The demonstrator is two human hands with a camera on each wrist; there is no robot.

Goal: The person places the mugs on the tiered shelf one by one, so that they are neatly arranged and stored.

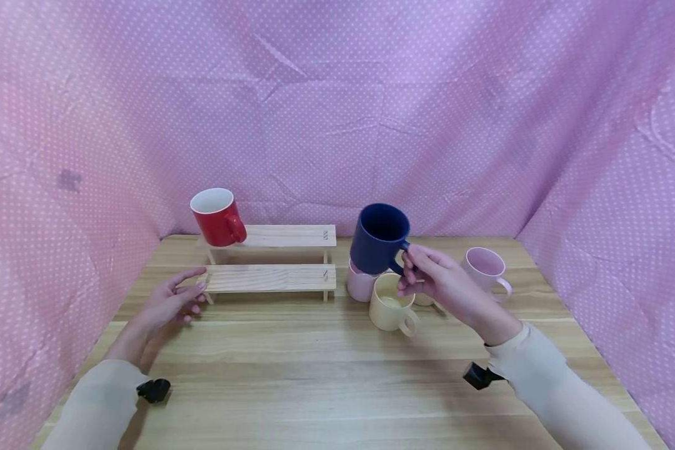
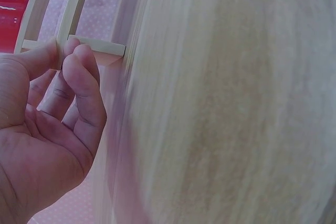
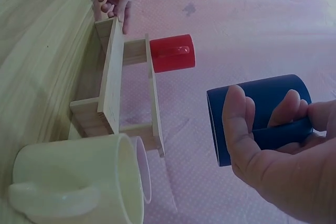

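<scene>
A dark blue mug point(image 1: 371, 247) hangs in the air, its handle gripped by my right hand point(image 1: 441, 278). Below it stand a cream mug point(image 1: 387, 312) and a pink mug point(image 1: 360, 286), partly hidden. My left hand point(image 1: 163, 304) pinches the left end of a two-step wooden rack point(image 1: 270, 278) between thumb and fingers, as the left wrist view shows. On the rack's upper, rear step, at the left, a red mug point(image 1: 219, 222) with a white inside stands upright. The right wrist view shows the blue mug point(image 3: 262, 103) apart from the rack point(image 3: 113, 77).
Another pink mug point(image 1: 486, 269) stands at the right of the wooden table point(image 1: 292, 375). A further cream piece point(image 1: 424, 300) is mostly hidden behind my right hand. Pink dotted cloth point(image 1: 337, 125) hangs behind the table and along both sides.
</scene>
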